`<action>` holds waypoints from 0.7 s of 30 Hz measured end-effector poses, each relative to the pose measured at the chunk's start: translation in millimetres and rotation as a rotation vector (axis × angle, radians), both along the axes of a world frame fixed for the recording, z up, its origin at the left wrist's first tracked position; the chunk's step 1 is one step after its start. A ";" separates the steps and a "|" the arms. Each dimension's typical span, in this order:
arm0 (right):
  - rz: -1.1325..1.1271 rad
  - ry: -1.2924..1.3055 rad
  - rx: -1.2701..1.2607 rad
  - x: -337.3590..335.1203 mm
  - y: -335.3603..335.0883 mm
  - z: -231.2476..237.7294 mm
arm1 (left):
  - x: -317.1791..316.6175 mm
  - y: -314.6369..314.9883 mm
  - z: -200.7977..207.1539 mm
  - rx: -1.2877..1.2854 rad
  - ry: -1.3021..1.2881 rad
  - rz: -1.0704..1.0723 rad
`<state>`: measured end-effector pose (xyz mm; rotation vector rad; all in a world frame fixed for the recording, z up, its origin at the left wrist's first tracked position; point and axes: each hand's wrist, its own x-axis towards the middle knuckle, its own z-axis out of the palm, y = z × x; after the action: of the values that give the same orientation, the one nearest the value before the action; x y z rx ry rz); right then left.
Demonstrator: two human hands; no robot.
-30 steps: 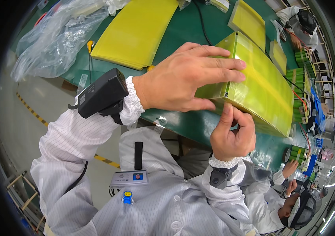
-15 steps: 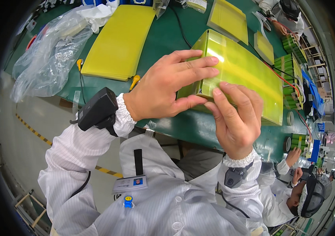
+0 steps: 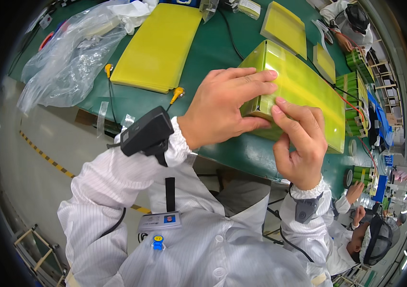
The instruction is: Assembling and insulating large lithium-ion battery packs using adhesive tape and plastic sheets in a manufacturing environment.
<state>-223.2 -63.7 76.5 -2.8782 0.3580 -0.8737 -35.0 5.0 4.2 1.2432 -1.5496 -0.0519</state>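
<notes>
Spreading over the left end of one yellow-green box-shaped block in glossy film, the left hand lays its fingers across the top edge, two fingertips plainly visible, with the thumb stretched toward the near side. The right hand has two fingertips pressed on the film just beside the near left corner; whether they pinch anything, I cannot tell. The block sits on the green tabletop, with one yellow band running lengthwise along its top. One bulky black device is strapped to the left wrist, and one smaller dark device to the right.

Beyond the left hand lie two yellow plugs on black leads, one near the wrist and one farther left. Past them is one large stack of flat yellow rectangular sheets, then one crumpled clear plastic bag. Behind the block are two smaller groups of yellow sheets, the larger and the smaller. To the right, at least three green packs of cylinders stand along the table, and two co-workers in white are in view, one at upper right and one at lower right.
</notes>
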 end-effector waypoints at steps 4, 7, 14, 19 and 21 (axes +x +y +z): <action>-0.017 -0.032 -0.022 -0.1 0.4 -8.5 | 18.6 -1.8 6.9 0.103 -0.009 -0.193; -0.075 0.007 -0.109 0.2 -0.7 -16.5 | 50.6 -10.1 20.0 0.205 -0.119 -0.393; -0.271 -0.123 -0.246 11.0 0.6 -33.9 | 61.2 -41.6 31.8 -0.102 -0.413 -0.365; -0.240 -0.079 -0.205 11.5 3.7 -30.4 | 72.2 -55.7 33.3 0.130 -0.308 -0.431; -0.207 -0.066 -0.206 10.9 3.1 -28.0 | 73.2 -54.4 35.1 0.141 -0.361 -0.427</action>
<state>-212.4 -60.5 48.5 -3.0291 0.6011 -1.0961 38.1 -49.4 39.3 1.0455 -2.1397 -0.2259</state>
